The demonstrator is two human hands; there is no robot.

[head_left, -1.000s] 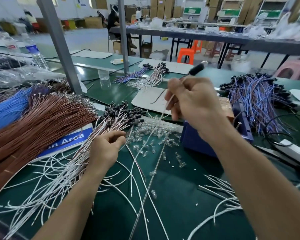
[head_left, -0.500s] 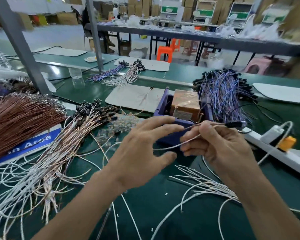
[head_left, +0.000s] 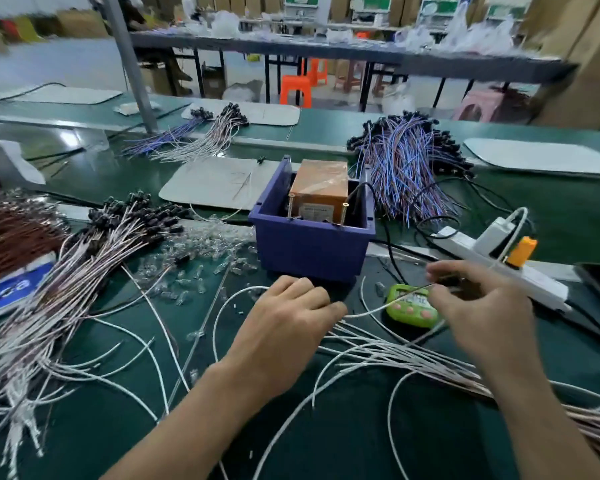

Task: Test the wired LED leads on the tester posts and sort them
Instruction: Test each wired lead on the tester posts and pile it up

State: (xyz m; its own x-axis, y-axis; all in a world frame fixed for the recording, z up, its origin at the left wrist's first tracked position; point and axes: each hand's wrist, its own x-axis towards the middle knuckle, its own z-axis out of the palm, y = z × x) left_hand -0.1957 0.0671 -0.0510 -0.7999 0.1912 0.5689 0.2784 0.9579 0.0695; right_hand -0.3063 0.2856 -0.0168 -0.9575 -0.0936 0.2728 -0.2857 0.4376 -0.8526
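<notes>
Both hands have dropped from the tester (head_left: 312, 247) to the bench (head_left: 94, 431). Item: one white lead (head_left: 369, 312), pinched in my right hand (head_left: 475, 317) above the sorted pile (head_left: 395, 355), presumably for laying down. Left hand (head_left: 284, 327) is curled at its tail; grip unclear.

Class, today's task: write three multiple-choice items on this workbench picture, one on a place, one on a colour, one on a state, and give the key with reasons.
1. Where is the orange tester block? A inside the blue box; B left of it; C behind it.
2. What colour is the small counter near the right hand? A red; B green; C black.
3. What is the right hand doing? A lying flat; B making an empty fist; C pinching a thin lead.
Key: 1 A, the box walls surround the block; 2 B, its casing is bright green; 3 C, the lead runs between thumb and fingertips.
</notes>
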